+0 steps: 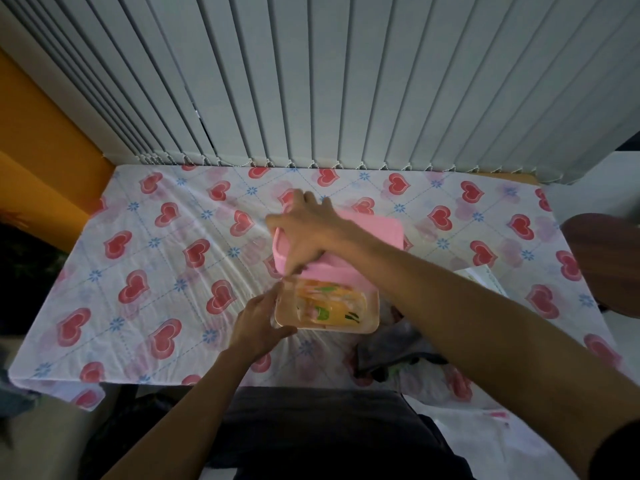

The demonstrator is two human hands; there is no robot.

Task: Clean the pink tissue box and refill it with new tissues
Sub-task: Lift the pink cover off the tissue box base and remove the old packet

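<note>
The pink tissue box (pixel 377 233) lies on its side in the middle of the table, its open underside facing me. A tissue pack (pixel 329 306) in clear wrap with orange and green print shows inside the opening. My right hand (pixel 304 226) reaches across and grips the box's left end from above, fingertips at the opening's edge. My left hand (pixel 259 320) holds the near left corner of the box's pale rim (pixel 367 329), thumb along its lower edge.
A heart-patterned plastic cloth (pixel 156 258) covers the table. A crumpled grey bag (pixel 398 351) lies at the near edge to the right of the box. White vertical blinds (pixel 311 81) hang behind. A dark wooden surface (pixel 602 258) stands at the right.
</note>
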